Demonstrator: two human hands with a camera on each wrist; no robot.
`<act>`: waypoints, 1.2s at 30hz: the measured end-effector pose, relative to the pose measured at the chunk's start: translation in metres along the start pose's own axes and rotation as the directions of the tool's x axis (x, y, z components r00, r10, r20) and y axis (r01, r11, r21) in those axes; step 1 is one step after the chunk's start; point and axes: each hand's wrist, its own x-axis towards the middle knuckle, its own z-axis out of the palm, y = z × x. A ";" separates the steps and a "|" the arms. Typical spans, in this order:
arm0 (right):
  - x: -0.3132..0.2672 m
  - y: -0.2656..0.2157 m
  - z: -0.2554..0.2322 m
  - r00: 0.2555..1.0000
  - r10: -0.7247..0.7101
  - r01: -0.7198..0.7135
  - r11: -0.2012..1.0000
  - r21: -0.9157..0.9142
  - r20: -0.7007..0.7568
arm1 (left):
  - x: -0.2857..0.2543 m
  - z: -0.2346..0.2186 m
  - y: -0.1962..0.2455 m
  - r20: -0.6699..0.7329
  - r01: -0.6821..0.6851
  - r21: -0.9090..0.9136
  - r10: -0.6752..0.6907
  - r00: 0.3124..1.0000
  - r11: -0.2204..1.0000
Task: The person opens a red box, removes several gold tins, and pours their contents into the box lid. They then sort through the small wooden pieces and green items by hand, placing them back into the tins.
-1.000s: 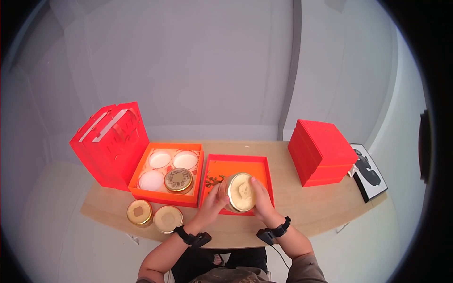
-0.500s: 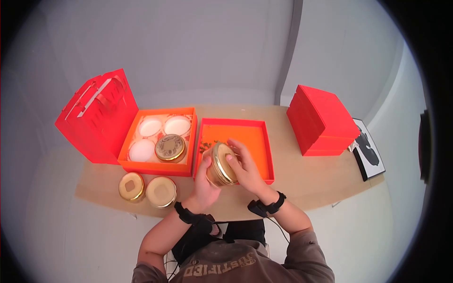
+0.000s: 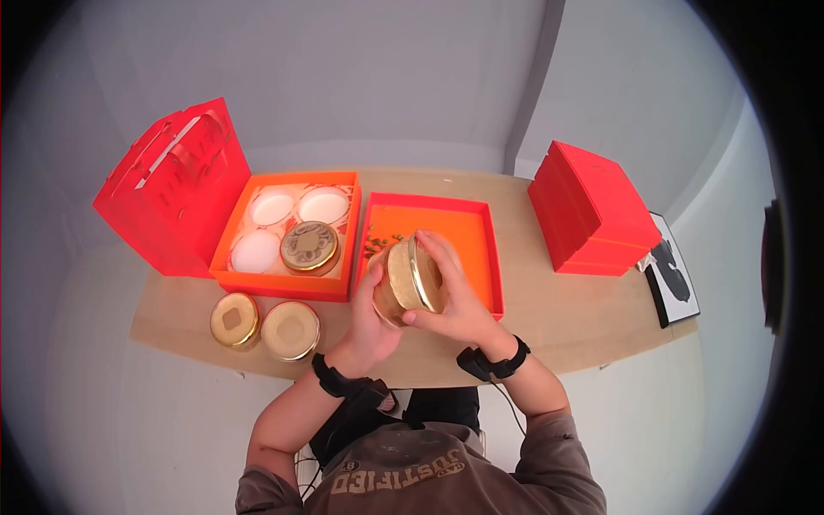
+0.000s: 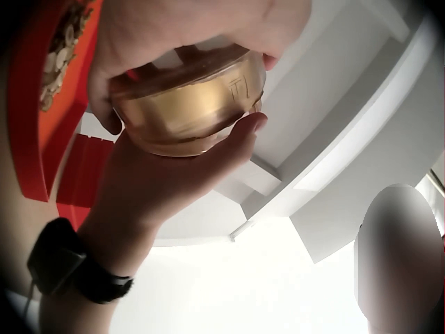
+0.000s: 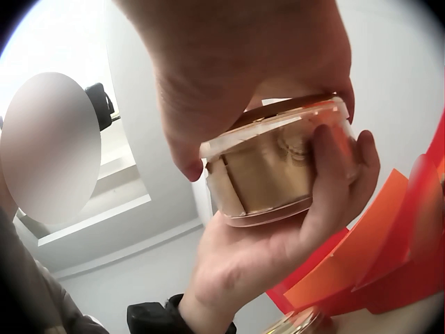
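Both hands hold one round clear jar [image 3: 402,279] with a gold band and gold lid, tilted on its side above the near edge of the orange-lined red tray [image 3: 495,257]. The left hand [image 3: 371,326] grips the jar's base end from the left. On the lid end, the right hand [image 3: 459,305] has its thumb below and fingers over the rim. In the left wrist view the jar [image 4: 188,104] lies between the two hands. The right wrist view shows the left hand's fingers curled round the jar [image 5: 271,174].
An orange box [image 3: 292,287] at the left holds a patterned-lid jar [image 3: 309,246] beside three white round recesses. Two gold-lidded jars [image 3: 234,319] [image 3: 291,330] stand in front of it. Red bags [image 3: 180,197] stand far left, red boxes [image 3: 592,215] right, beside a framed picture [image 3: 674,275].
The jar has turned from lid facing up to lying on its side, its lid now toward the right. The right hand has shifted round the lid, and the head view has tilted.
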 end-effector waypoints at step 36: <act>-0.009 -0.018 0.006 0.990 -0.093 0.119 0.952 -0.282 0.103 | -0.021 0.004 -0.016 -0.050 0.019 0.097 -0.014 0.999 0.995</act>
